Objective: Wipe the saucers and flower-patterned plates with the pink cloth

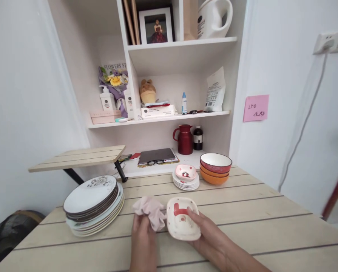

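In my right hand (207, 234) is a small square white dish (182, 226) with a red pattern and dots, tilted so its inside faces me, my thumb over the rim. Bunched in my left hand (144, 228) is a pale pink cloth (150, 209), just left of the dish. Beyond the dish, a pink-rimmed square dish (185, 172) sits on a stack of small white plates (187, 185). To its right stand nested bowls (215, 170), red on top and orange below.
A tall stack of plates (93, 204) stands on the left of the slatted table (259, 226), near a small raised wooden shelf (81, 156). At the back are a closed laptop (157, 155), glasses, a red jug (185, 139) and a dark bottle (197, 139).
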The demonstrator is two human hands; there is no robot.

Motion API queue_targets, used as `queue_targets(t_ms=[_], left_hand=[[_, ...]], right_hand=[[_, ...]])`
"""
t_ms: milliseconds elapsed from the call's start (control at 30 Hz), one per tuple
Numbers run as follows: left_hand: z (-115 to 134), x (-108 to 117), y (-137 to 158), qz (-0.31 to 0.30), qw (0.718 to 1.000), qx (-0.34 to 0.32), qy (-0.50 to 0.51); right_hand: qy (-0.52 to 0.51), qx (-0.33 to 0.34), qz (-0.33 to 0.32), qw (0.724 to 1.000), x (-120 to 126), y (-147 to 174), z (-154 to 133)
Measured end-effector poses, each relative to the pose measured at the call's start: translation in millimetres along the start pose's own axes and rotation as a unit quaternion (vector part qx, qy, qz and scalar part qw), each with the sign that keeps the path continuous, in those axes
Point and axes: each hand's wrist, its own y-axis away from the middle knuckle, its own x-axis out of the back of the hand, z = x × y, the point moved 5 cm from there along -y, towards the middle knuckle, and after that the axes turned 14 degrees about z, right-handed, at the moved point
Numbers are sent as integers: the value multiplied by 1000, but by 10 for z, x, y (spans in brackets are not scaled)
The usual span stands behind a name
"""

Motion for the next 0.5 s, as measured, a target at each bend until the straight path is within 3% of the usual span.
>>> queue_targets(t_ms=[67,100,133,233,300,433,500], left_hand=[[35,-49,54,-55,989,-90,-101],[42,-82,92,-90,971,-150,-165],[37,-117,138,-126,940,-217,-233],[-65,-176,263,-196,809,-383,-401],[-131,-164,297,-186,749,-440,-458],[-95,-132,337,-110,692,-519,-490],[-67,-155,367,-121,650,-555,-505]], right_hand=[[-4,-15,-3,1000,-8,5,-1],[-5,-24,-9,1000,-17,8,-2],[-4,-30,-15,999,-26,9,-4],[-4,-26,-19,999,-33,-3,-13],[-9,-24,-12,1000,-33,-10,-10],[-16,-33,-15,999,-66,16,-2],[-16,-35,-11,999,-72,34,-5]])
